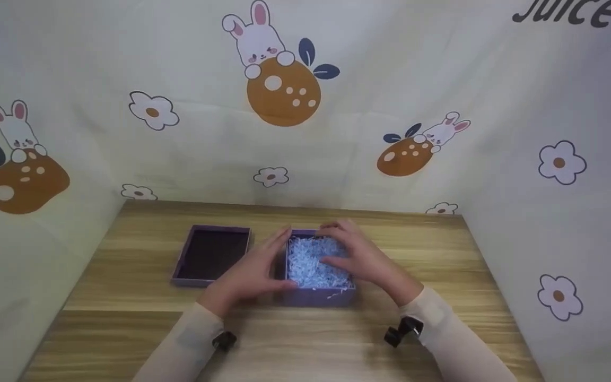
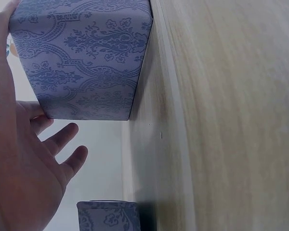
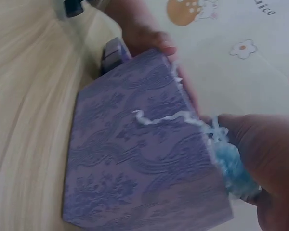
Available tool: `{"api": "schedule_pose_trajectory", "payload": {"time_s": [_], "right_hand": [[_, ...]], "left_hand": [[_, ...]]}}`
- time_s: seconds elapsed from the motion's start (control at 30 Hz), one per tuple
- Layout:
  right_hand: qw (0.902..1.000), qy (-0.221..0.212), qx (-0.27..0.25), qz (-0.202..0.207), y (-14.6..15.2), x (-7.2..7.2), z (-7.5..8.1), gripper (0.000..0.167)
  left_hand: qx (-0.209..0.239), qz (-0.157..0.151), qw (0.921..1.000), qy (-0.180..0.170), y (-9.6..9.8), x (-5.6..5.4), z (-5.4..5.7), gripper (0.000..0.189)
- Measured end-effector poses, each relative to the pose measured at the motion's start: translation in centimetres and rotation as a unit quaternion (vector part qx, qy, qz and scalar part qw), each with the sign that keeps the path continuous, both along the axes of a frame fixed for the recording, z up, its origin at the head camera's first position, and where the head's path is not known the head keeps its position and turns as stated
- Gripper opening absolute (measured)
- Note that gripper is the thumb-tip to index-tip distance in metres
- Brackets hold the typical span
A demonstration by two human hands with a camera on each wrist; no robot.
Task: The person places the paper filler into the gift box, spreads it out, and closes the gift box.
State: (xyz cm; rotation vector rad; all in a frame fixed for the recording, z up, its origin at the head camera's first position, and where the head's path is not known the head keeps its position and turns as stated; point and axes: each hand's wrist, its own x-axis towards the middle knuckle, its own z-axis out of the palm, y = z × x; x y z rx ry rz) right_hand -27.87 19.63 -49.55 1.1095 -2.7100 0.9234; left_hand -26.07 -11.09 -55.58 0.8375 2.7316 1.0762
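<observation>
A purple patterned box (image 1: 319,298) stands on the table, filled with pale blue shredded paper (image 1: 308,262). My left hand (image 1: 252,270) spans the box's left side and holds it, thumb at the near corner and fingers toward the far one. In the left wrist view, two fingers of that hand (image 2: 26,149) stand off the box (image 2: 86,62). My right hand (image 1: 366,257) arches over the box's right part, thumb over the shreds and fingers by the far rim. In the right wrist view, shreds (image 3: 229,166) show beside this hand (image 3: 274,159).
Left of the box lies a shallow purple lid (image 1: 215,254), dark inside, its hollow side up. One strand of paper (image 3: 159,119) hangs over the box's near wall. Printed cloth (image 1: 348,143) encloses the wooden table (image 1: 417,244) at the back and both sides.
</observation>
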Motion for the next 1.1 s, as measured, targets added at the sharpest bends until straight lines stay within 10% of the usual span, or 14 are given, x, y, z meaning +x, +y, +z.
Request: {"api": "schedule_pose_trajectory", "payload": {"time_s": [0.3, 0.77, 1.1], "right_hand": [[0.9951, -0.090, -0.041, -0.008, 0.2, 0.8, 1.4, 0.037], [0.9671, -0.157, 0.196, 0.041, -4.9, -1.8, 0.3, 0.053], [0.9488, -0.158, 0.264, 0.073, -6.0, -2.5, -0.2, 0.067]], "left_hand": [[0.000, 0.003, 1.0000, -0.002, 0.0, 0.1, -0.1, 0.125], [0.010, -0.014, 0.9998, 0.006, -0.1, -0.1, 0.0, 0.128], [0.010, -0.015, 0.9998, 0.002, -0.1, -0.1, 0.0, 0.126]]}}
